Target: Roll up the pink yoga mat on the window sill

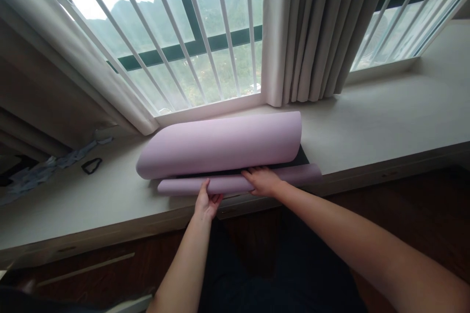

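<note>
A lilac mat [223,144] with a dark underside lies loosely curled on a pale window ledge [385,122], its big curl at the back and a thin rolled edge [293,176] at the front. My left hand [206,201] grips that thin roll from below, thumb on top. My right hand [262,181] lies over the roll just to the right, its fingers curled onto it and the dark underside.
Behind the mat is a barred window [191,44] with grey curtains [316,29] hanging at the middle and another curtain [73,54] at the left. A small black loop [91,165] and crumpled grey cloth [40,173] lie on the ledge's left. Dark wooden floor [422,205] lies below.
</note>
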Demonstrator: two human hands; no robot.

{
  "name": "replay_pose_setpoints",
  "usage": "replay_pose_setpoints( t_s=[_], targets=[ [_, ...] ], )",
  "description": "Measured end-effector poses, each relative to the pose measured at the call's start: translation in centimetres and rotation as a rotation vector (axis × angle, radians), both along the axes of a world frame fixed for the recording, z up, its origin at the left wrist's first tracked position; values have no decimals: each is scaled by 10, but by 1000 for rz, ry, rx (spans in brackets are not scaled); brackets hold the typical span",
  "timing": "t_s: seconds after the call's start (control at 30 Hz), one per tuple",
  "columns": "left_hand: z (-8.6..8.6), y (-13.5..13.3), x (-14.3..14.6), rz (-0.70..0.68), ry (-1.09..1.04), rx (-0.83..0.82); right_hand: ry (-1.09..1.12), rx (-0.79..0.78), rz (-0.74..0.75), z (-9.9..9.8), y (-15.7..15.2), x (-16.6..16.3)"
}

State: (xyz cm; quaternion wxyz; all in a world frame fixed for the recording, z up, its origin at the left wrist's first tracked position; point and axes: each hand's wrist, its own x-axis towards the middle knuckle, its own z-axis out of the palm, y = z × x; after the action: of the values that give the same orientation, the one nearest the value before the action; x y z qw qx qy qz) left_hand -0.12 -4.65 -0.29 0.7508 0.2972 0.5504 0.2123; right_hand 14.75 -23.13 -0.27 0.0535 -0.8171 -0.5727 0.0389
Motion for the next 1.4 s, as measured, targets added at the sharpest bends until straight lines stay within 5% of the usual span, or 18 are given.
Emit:
replay_pose_setpoints(
  t_s=[0.33,0.43,0.53,0.63,0.73,0.8,0.9,0.97,1.4],
  targets=[
    [-8,-14,1,86,-27,46,-75,-33,161,3,11,25],
    [-4,-7,-8,18,-46,42,-87,-48,122,2,14,23],
    [0,2,-29,-223,58,52,-95,-32,54,-1,16,17],
    [6,5,-46,-558,250,260,-74,-28,13,-3,16,12],
    [15,2,-39,-565,151,527,-65,-25,6,-4,16,12],
    [22,1,-23,-539,24,877,-69,-17,7,-4,16,11],
    [25,3,2,-845,84,1239,-78,-5,4,-4,17,8],
    [23,6,14,-953,145,1276,-78,2,1,-3,17,7],
    [10,18,29,-1128,401,1307,15,29,-3,-3,26,14]
  ],
)
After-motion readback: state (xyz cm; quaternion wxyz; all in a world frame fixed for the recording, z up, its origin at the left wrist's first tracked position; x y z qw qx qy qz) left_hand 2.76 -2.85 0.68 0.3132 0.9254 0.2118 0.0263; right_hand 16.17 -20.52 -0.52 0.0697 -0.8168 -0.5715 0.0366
